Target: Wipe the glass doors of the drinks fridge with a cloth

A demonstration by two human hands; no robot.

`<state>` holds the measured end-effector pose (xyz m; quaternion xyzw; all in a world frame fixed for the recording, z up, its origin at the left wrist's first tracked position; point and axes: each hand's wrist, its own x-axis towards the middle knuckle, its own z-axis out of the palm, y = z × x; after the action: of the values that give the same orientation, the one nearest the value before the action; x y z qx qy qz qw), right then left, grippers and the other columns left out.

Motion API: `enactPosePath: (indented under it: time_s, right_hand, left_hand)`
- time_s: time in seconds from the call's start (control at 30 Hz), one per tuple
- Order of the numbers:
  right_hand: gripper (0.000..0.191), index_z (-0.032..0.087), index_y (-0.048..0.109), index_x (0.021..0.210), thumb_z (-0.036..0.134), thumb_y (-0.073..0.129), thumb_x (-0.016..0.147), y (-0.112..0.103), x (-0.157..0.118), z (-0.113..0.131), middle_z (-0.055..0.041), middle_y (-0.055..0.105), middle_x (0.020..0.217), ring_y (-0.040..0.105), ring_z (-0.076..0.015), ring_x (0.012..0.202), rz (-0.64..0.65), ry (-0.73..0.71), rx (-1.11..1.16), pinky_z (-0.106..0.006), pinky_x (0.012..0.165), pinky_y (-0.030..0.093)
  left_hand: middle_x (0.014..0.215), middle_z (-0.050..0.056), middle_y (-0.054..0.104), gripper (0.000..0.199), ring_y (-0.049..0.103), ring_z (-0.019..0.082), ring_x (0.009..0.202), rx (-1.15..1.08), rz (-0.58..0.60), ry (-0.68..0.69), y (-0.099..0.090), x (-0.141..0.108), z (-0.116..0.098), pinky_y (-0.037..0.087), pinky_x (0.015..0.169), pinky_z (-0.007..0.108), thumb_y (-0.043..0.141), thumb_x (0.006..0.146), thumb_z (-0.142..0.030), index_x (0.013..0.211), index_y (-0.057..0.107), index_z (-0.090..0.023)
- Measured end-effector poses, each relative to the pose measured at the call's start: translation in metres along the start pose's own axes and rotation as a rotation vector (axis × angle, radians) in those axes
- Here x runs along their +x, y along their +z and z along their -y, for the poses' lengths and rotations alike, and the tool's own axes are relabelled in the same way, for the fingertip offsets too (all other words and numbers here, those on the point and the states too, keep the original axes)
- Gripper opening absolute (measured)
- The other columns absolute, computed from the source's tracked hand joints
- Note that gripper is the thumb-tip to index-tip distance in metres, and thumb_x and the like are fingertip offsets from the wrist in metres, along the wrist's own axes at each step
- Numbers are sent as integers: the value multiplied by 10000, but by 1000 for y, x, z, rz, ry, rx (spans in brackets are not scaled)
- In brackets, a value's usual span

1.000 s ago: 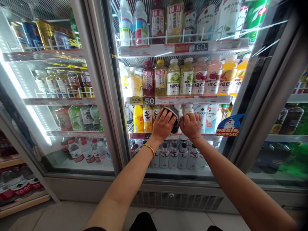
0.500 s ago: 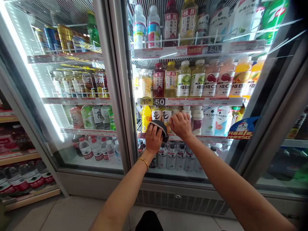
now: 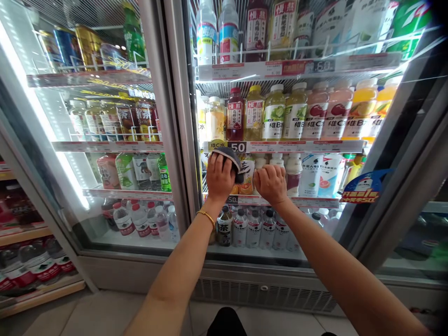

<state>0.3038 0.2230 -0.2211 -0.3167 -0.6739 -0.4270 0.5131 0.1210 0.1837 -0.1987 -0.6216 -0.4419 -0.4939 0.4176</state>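
Note:
My left hand is closed over a dark grey, rounded pad with a pale edge; its exact kind is unclear. The hand and pad are at the glass door, in front of the third row of bottles, with the pad's top overlapping the price strip. To its right my right hand is curled like a fist, knuckles up, at the same door. Whether anything is inside its fingers is hidden. Between the hands a bottle with an orange picture shows partly.
Behind the glass stand rows of drink bottles. A metal door frame runs upright at left, beside another lit cooler section. A blue sticker is on the right side. Below are a vent grille and floor tiles.
My left hand has moved up and slightly left along the glass with the pad, uncovering bottles on the bottom row. My right hand stays nearly in place. The view has shifted slightly.

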Motion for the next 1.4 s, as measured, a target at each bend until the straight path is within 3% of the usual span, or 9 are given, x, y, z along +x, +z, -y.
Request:
enactPosePath:
  time_s: [0.2,0.33,0.43,0.57,0.73,0.9,1.07,1.23,1.4]
  right_hand:
    - [212,210,567,732,292,456,894,1,-2,2,-60,546,845,431,-201,823,24,14,1,-349,756,280]
    - [206,211,558,722,286,465,889,0,-1,3,-57,550,836,422,-198,808,13,0,-16,-347,760,276]
    - [207,209,550,710,285,474,887,0,-1,3,-56,552,823,421,-197,799,-16,-16,-27,-345,760,275]
    - [205,213,539,702,283,479,885,0,0,2,-53,561,837,425,-195,792,-45,-47,-90,-339,758,280]
    - [201,212,531,697,291,493,878,-1,0,2,-55,559,827,421,-198,788,-75,-70,-119,-337,746,283]
    - [193,207,543,715,295,489,878,0,-2,3,-56,549,838,421,-197,802,-61,-49,-99,-332,754,277]
    - [196,201,560,723,291,480,877,1,-4,3,-58,540,842,420,-195,811,-33,-33,-55,-332,762,272]
    - [203,199,562,706,286,486,874,1,-3,4,-61,543,826,417,-197,806,-40,-31,-49,-337,754,271]
    - [219,200,557,697,302,486,877,0,-4,4,-59,551,833,421,-195,800,-13,-22,-89,-336,757,274]
  left_hand:
    - [1304,208,525,333,347,324,1364,70,-64,-153,-4,-56,12,338,1104,553,466,883,-244,1182,550,-123]
    - [1228,188,581,284,412,329,1320,16,19,-27,3,-91,-6,367,1078,560,502,848,-204,1105,606,-141]
    - [1186,138,616,271,480,304,1266,-23,78,125,9,-83,-20,366,1091,541,523,839,-206,1087,627,-178]
    - [1228,105,597,289,462,278,1286,-38,90,236,10,-34,-25,346,1121,504,505,871,-237,1140,606,-205]
    - [1289,110,554,314,409,274,1328,-29,42,117,3,3,-11,308,1150,497,472,898,-253,1191,566,-193]
    - [1333,165,511,334,334,306,1372,-10,-8,-81,-2,-15,9,296,1140,536,462,899,-259,1205,545,-154]
    - [1301,197,525,322,333,325,1369,48,-18,-110,-3,-61,8,338,1105,554,469,889,-237,1180,558,-134]
    - [1162,151,619,256,468,313,1271,44,1,191,-1,-87,-10,409,1071,506,531,847,-201,1082,616,-147]
    - [1180,76,629,236,513,254,1238,-37,101,466,0,-45,-7,382,1112,456,508,883,-227,1089,622,-207]
